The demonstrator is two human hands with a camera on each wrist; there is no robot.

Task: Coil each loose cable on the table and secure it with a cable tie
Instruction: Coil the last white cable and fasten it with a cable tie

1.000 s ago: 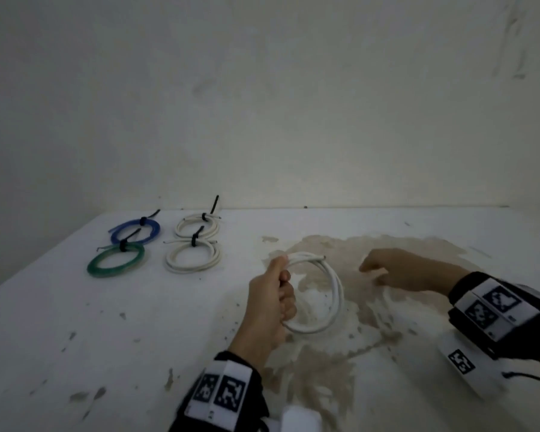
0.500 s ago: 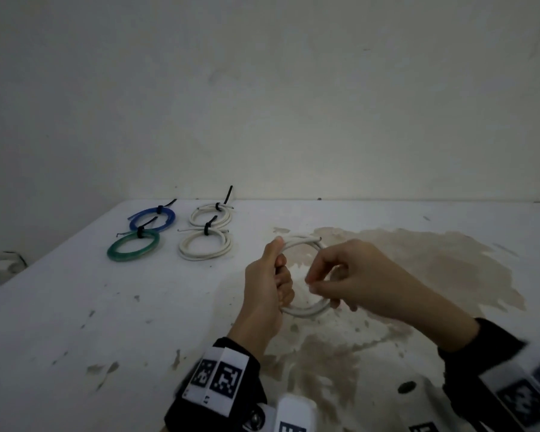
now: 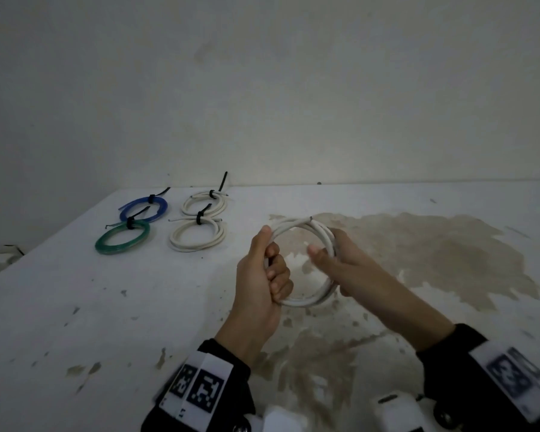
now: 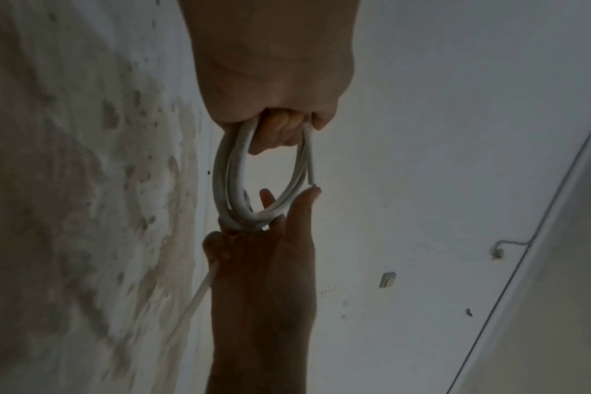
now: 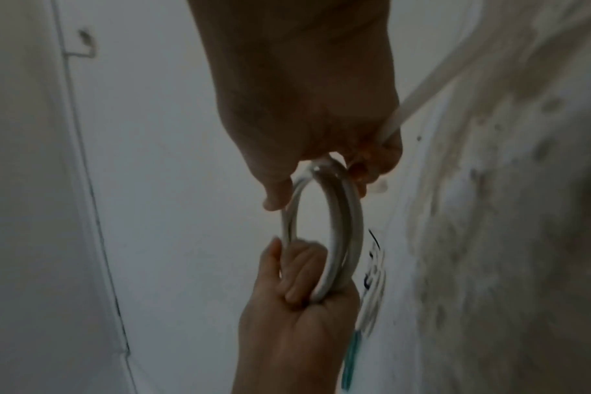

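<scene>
A white cable coil [image 3: 303,302] is held upright above the table, between both hands. My left hand [image 3: 270,257] grips its left side, with the fingers curled through the loop [image 4: 226,181]. My right hand [image 3: 328,254] pinches the right side, thumb inside the ring and fingers behind it [image 5: 321,173]. One cut end [image 3: 310,218] sticks out at the top. A thin white strand [image 4: 193,301] runs out of the right hand's fingers [image 5: 422,88]. I cannot tell whether it is the cable's tail or a tie.
Several coils tied with black ties lie at the back left of the white table [image 3: 75,307]: blue [image 3: 144,208], green [image 3: 122,241] and two white ones [image 3: 205,202] [image 3: 197,236]. A brown stain [image 3: 434,251] spreads under and right of my hands. A wall closes the far edge.
My right hand left the table at the right, came across to the coil and now pinches its right side. The left hand kept its grip on the coil throughout.
</scene>
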